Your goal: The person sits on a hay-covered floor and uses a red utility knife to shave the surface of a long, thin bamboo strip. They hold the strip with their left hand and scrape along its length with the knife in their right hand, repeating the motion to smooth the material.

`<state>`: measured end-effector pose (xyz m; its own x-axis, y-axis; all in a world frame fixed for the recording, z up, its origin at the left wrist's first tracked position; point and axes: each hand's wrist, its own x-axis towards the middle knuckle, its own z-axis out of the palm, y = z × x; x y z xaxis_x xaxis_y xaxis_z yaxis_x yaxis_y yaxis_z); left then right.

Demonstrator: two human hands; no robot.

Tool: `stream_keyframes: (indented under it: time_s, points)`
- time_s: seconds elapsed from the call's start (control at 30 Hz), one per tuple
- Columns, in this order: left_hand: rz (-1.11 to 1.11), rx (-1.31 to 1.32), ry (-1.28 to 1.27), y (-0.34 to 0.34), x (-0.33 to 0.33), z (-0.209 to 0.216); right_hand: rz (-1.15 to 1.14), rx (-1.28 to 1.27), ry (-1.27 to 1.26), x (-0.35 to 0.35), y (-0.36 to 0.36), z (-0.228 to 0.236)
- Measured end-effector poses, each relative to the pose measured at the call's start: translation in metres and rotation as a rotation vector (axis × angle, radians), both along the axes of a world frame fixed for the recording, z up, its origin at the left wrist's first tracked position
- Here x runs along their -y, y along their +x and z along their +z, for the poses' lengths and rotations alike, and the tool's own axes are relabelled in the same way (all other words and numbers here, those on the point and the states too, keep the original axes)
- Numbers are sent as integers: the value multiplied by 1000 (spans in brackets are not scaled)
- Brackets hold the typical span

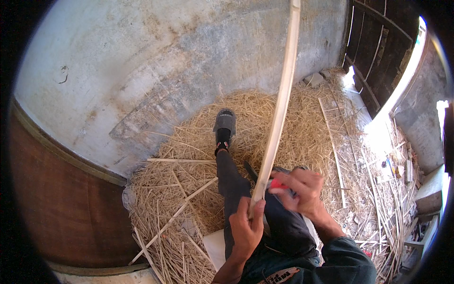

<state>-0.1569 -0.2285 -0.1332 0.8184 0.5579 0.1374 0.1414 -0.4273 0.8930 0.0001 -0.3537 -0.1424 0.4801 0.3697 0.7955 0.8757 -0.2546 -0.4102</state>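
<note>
Left hand [247, 228] grips lower end of long, pale wooden strip [280, 106]; right hand [303, 190] clasps blurred red tool [277, 185] beside strip.

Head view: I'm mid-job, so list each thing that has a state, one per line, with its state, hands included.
Long pale strip, raised, lower end gripped
Left hand, closed on the strip
Right hand, motion-blurred, closed on a red object
Red object, held beside the strip, kind unclear
Straw-like litter, loose, spread out
Dark sandal, worn
Wall, stained
</note>
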Motion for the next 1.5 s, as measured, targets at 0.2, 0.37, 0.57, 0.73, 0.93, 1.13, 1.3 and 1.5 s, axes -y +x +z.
stream_keyframes:
  time_s: [0.2, 0.37, 0.57, 0.73, 0.93, 1.13, 1.3, 1.5]
  points:
    - [-141, -94, -174, -39, 18, -32, -635, -380, 333, 57, 114, 17]
    - [-86, -170, -135, -34, -8, -42, -329, -424, 166, 48, 78, 8]
    - [-30, 16, -222, -17, -8, -31, -51, -549, 32, 35, 21, -18]
    - [-4, 96, -234, -8, -6, -22, 247, -268, -105, 28, 4, -20]
    - [-32, 44, -227, -8, -4, -20, 291, -166, -144, 20, -5, -12]
    - [-32, 9, -168, -8, 0, -9, 237, -148, -150, 17, -8, -6]
    - [-13, 19, -150, -8, -1, -11, 201, -108, -155, 16, -10, -1]
    - [-19, -7, -86, -13, 0, -10, 32, -136, -26, 21, 4, -7]
